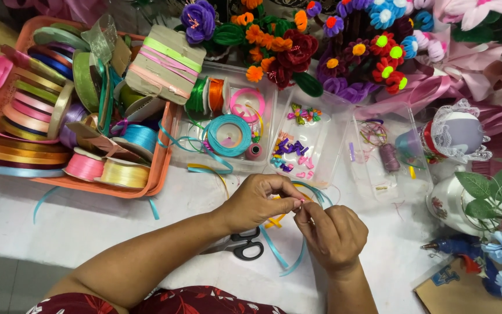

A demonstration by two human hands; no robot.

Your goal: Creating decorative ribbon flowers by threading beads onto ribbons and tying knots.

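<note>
Both hands, left hand (257, 203) and right hand (332, 232), pinch what looks like a small pink ribbon piece (299, 201) between their fingers above the bench (88, 227), shaping it; next calls for a steady fold.

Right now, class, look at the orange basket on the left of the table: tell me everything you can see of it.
The orange basket is a shallow plastic tray with rounded corners and a raised rim. It rests flat on the white table, next to a clear plastic box. It is crammed with ribbon spools in gold, pink, blue, green and yellow, some upright, some lying flat, and a cardboard card wound with ribbon leans on top. Loose teal ribbon trails over its right rim. Neither hand touches it.
</note>
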